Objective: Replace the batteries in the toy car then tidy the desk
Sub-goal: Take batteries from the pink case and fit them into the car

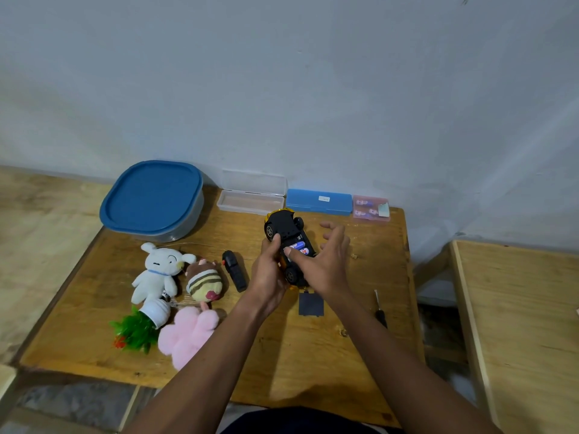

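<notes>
- Grips toy car (283, 225) belly-up in left hand (268, 274), just above the surface (313, 355), so the open compartment faces up.
- Presses right hand (327, 264) thumb onto batteries (297, 245) there, other fingers spread and grasping nothing; probably seats a cell.
- Leaves battery cover (310, 304) flat just below the car, handy for closing.
- Keeps screwdriver (380, 314) to the right, pink battery case (371, 208) at the back edge.
- Leaves plush toys (156, 270) and remote (235, 272) to the left, likely for tidying.
</notes>
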`<state>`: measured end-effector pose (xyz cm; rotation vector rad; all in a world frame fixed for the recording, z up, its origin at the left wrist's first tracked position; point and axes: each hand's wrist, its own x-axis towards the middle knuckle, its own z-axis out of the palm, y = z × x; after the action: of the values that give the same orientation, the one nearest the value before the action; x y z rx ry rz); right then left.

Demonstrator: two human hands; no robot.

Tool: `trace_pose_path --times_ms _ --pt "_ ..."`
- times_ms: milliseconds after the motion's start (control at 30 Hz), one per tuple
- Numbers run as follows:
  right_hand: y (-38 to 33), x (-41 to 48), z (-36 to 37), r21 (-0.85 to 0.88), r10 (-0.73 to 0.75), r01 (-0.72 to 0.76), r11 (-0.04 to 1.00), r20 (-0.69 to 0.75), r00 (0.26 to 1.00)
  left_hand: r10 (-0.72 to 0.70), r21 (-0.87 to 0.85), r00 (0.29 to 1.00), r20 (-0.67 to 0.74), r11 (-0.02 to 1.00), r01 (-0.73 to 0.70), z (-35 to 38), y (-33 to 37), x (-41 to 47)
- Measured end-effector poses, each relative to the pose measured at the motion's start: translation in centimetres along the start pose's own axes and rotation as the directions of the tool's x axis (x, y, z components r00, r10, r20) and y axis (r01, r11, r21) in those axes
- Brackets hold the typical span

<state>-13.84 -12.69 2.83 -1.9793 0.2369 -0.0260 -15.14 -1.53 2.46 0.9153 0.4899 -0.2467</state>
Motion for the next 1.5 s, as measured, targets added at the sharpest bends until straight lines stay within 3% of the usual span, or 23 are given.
trace_pose_path --times_ms 167,333,400,567,733,867,1033,1200,1500 --pt "0.4 0.7 0.9 0.011 0.044 -0.044 0.999 0.004 0.999 0.005 -0.007 0.999 -0.036 1.0 -0.005 -0.1 0.1 0.7" --pt "1.3 2.0 1.8 0.125 0.235 -0.25 0.96 0.128 0.964 -0.018 -0.023 0.998 -0.06 1.0 0.017 -0.5 -0.3 1.7" --pt "1.6 2.4 2.0 0.1 0.252 -0.267 0.959 0.138 0.958 -0.045 -0.026 0.997 -0.059 0.999 0.043 -0.7 -0.3 2.0" --pt "2.9 3.5 2.4 0.009 0.2 -0.202 0.979 0.104 0.974 -0.108 0.007 0.992 -0.065 0.994 0.109 -1.0 0.1 3.0" --pt "4.2 7.4 1.9 0.032 0.31 -0.309 0.951 -0.049 0.95 -0.188 -0.003 0.98 -0.059 0.982 0.188 -1.1 0.6 4.0" --pt "6.0 10.6 0.9 -0.31 0.163 -0.187 0.932 -0.103 0.981 -0.237 0.001 0.97 -0.059 0.971 0.238 -1.3 1.0 4.6" --pt "7.4 12.8 0.3 -0.611 0.077 -0.052 0.79 0.015 0.997 -0.255 0.029 0.966 -0.034 0.966 0.256 -1.2 1.7 5.1" --pt "8.1 12.8 0.2 -0.671 0.096 -0.032 0.74 0.058 0.994 -0.232 0.059 0.972 -0.017 0.971 0.233 -1.3 2.3 4.9" --pt "7.3 11.9 -1.2 -0.604 0.036 0.042 0.796 0.117 0.992 -0.205 0.049 0.979 -0.001 0.977 0.205 -1.3 2.5 3.8"
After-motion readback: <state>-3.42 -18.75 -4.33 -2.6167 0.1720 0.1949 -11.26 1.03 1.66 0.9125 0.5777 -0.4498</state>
